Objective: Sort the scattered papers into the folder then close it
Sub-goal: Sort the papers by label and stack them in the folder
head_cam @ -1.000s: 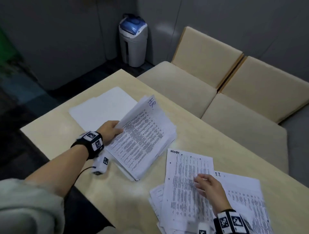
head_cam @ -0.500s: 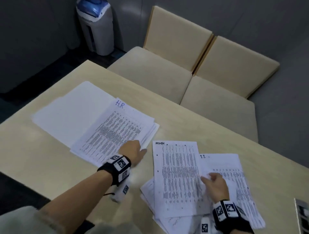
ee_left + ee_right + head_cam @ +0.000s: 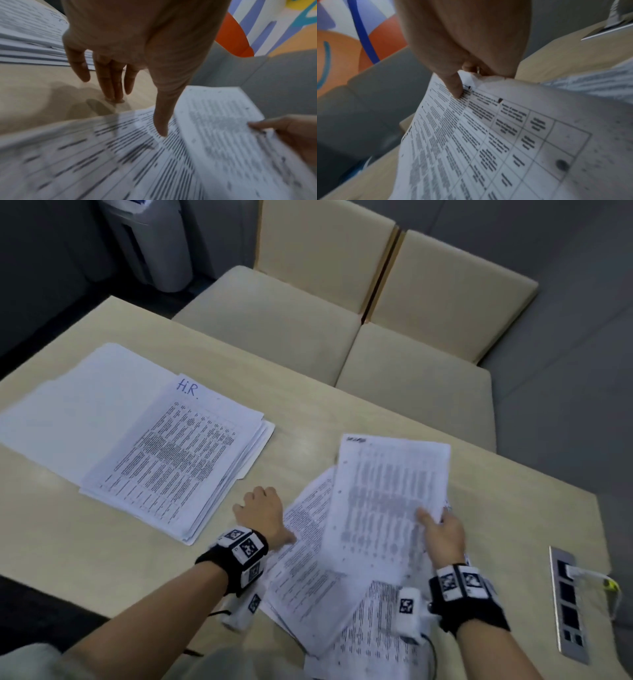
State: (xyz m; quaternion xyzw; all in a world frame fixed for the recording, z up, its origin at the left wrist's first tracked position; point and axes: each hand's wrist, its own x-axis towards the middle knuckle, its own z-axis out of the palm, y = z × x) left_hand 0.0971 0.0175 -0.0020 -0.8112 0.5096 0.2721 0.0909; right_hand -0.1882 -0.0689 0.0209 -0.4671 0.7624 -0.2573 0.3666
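An open white folder (image 3: pixel 78 409) lies at the table's left with a stack of printed sheets marked "H.R." (image 3: pixel 178 460) on its right half. My right hand (image 3: pixel 442 529) pinches a printed sheet (image 3: pixel 387 501) by its right edge, thumb on top (image 3: pixel 455 88), and holds it raised above the loose papers (image 3: pixel 308 570). My left hand (image 3: pixel 263 515) is flat, fingers straight on the table (image 3: pixel 109 83), and its thumb (image 3: pixel 161 121) rests on the loose papers (image 3: pixel 85 155).
The light wooden table (image 3: pixel 102 542) has a metal socket panel (image 3: pixel 568 604) set into it at the right. Two beige padded seats (image 3: pixel 342 320) stand behind the table. A white bin (image 3: pixel 150 237) stands on the floor at the back left.
My left hand left the H.R. stack and moved right to the loose papers. My right hand lifted the top sheet off the pile. The head view swung right.
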